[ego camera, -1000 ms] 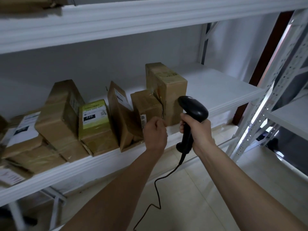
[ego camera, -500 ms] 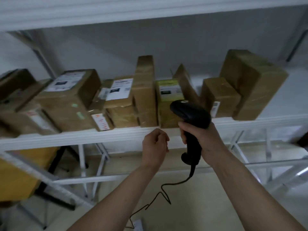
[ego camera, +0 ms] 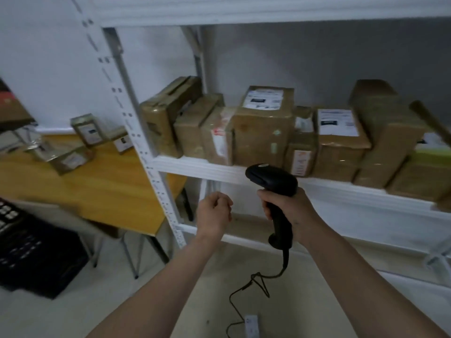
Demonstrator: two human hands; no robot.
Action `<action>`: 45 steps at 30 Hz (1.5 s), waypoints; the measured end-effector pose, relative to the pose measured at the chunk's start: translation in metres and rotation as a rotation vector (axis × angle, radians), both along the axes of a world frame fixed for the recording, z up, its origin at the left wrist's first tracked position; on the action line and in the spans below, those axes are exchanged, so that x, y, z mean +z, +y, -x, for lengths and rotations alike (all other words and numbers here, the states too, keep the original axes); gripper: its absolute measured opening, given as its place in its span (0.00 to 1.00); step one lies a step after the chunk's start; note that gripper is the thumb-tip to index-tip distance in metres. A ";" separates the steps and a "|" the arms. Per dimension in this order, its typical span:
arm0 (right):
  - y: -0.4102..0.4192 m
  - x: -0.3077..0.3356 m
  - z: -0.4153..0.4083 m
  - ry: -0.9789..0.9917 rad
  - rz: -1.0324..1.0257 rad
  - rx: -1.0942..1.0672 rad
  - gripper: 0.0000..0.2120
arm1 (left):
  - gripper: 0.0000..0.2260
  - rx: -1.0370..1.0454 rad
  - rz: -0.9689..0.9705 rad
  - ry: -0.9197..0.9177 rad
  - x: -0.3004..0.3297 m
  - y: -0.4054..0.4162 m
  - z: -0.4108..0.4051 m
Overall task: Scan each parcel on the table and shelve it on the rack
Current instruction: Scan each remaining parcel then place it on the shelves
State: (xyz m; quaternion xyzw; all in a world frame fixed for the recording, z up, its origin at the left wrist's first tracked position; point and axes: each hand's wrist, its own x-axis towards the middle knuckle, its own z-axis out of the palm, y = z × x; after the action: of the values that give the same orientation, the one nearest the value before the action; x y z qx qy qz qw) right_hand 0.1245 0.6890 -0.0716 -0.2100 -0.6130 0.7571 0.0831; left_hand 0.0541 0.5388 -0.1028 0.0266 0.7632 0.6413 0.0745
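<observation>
My right hand [ego camera: 290, 213] grips the handle of a black barcode scanner [ego camera: 273, 184], held upright below the front edge of the white rack shelf [ego camera: 200, 167]. My left hand [ego camera: 213, 213] hangs just left of the scanner with fingers loosely curled and holds nothing. Several brown taped parcels [ego camera: 263, 128] with white labels stand packed along the shelf. More parcels [ego camera: 70, 145] lie on the yellow wooden table [ego camera: 97, 186] at the left, beyond the rack's upright post.
The rack's perforated white post [ego camera: 148, 162] stands between me and the table. A black crate [ego camera: 36, 254] sits on the floor at lower left. The scanner's cable [ego camera: 253, 286] trails down to a small white box on the floor.
The view has swung left along the rack, bringing the table and its parcels into sight. My left hand came away from the shelved parcels and hangs free. The scanner stays in my right hand.
</observation>
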 end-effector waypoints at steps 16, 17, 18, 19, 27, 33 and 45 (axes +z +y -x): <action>-0.236 -0.007 0.133 -0.025 0.013 0.186 0.05 | 0.10 0.201 0.025 -0.089 0.019 -0.247 0.102; -0.243 -0.009 0.141 -0.035 0.015 0.198 0.05 | 0.10 0.223 0.018 -0.098 0.017 -0.255 0.106; -0.250 -0.011 0.148 -0.044 0.018 0.210 0.06 | 0.11 0.242 0.012 -0.106 0.016 -0.264 0.110; -0.256 -0.012 0.156 -0.052 0.022 0.222 0.07 | 0.11 0.255 0.009 -0.114 0.014 -0.272 0.113; -0.317 -0.022 0.237 -0.038 0.050 0.300 0.06 | 0.10 0.304 0.075 -0.094 0.011 -0.334 0.170; -0.337 -0.024 0.321 -0.053 0.026 0.351 0.06 | 0.07 0.307 0.100 -0.053 0.011 -0.354 0.265; -0.377 -0.007 0.462 -0.112 0.076 0.449 0.07 | 0.12 0.386 0.092 -0.103 0.007 -0.388 0.403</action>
State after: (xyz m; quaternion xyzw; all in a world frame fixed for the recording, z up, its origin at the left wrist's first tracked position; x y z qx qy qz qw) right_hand -0.3376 0.3117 -0.0788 -0.1131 -0.6188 0.7664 -0.1297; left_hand -0.3486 0.1508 -0.0963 -0.1562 0.7777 0.6089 -0.0098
